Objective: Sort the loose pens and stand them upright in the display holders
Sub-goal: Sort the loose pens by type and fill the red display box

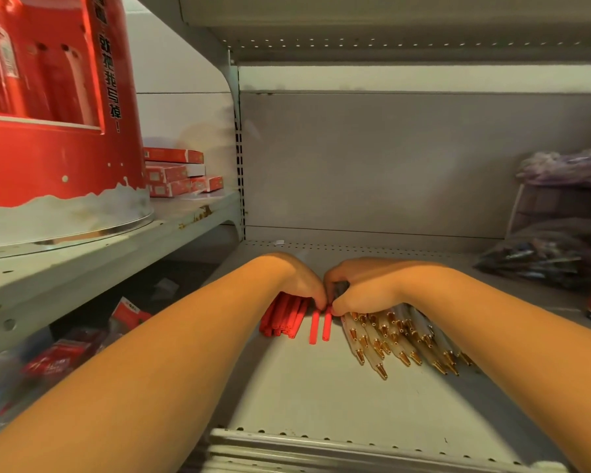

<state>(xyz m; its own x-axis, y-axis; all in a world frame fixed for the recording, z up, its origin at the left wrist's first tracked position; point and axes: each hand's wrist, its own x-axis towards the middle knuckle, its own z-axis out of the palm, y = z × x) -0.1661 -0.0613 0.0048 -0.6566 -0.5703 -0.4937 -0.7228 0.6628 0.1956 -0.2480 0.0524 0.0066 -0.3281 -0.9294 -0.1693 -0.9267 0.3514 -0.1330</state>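
Red pens lay bunched on the shelf under the left hand, fingers curled down onto them. 2 red pens lay apart beside them, pinched at the top by both hands. The right hand, curled, rested on gold-tipped pens.

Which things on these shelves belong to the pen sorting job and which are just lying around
Part of the job:
- red pens under the left hand
- two separate red pens at the fingertips
- white pens with gold tips under the right hand
- big red display holder

Just lying about:
- red boxes
- bagged items at the far right
- packets on the lower left shelf
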